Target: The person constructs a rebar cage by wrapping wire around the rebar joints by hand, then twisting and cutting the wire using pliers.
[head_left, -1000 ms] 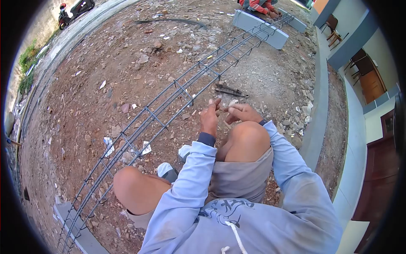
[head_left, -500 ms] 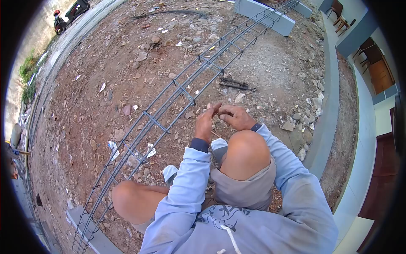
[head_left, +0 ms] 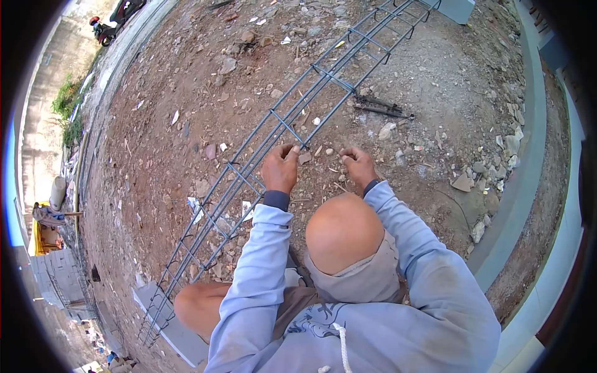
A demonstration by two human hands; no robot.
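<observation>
A long rebar cage (head_left: 272,112) of bluish-grey bars with square stirrups runs diagonally past me, from lower left to upper right. My left hand (head_left: 281,169) is at its near side, thumb and fingers drawn together beside a stirrup corner; whether they grip the bar or something thin is unclear. To the right of it, apart from the cage, my right hand (head_left: 359,169) is closed in a pinch. What its fingertips hold is too small to make out. Dark metal tools (head_left: 382,107) lie on the ground beyond my right hand.
The cage rests on a grey block (head_left: 163,320) at lower left and another grey block (head_left: 454,9) at upper right. Stones and rubble (head_left: 491,174) lie along a low grey kerb (head_left: 528,155) to the right. A motorbike (head_left: 115,23) stands at far upper left.
My hands were close together, fingers almost touching; now they are apart, the left at the cage and the right farther right. The view has tilted down and shifted left.
</observation>
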